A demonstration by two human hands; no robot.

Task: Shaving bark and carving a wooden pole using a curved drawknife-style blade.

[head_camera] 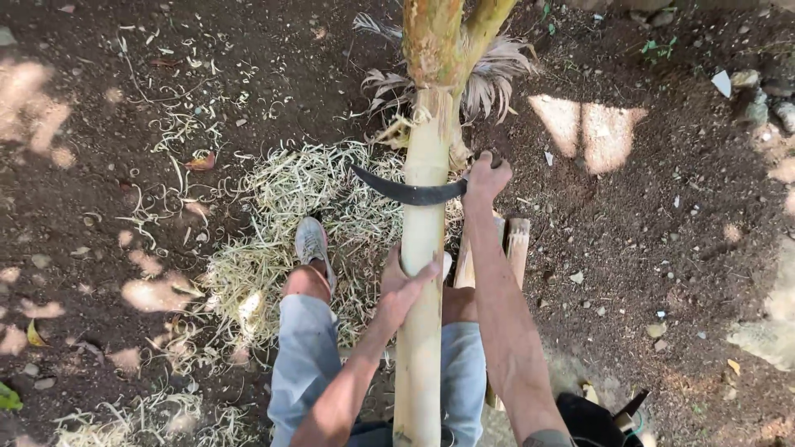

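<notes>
Stripping step: left hand [403, 285] grips stalk [422, 248], right hand [484, 178] grips sickle [406, 192] across it. Next stroke likely needs steady stalk.

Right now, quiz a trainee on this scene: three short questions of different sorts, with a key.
1. True or false: the curved blade lies across the pale stem.
2. Which of the hands grips the blade's handle: A the left hand, B the right hand, C neither?
3. Fill in: the pale heap on the soil beside the grey shoe is made of ____.

Key: 1 true. 2 B; the left hand clasps the stem lower down. 3 shavings.
</notes>
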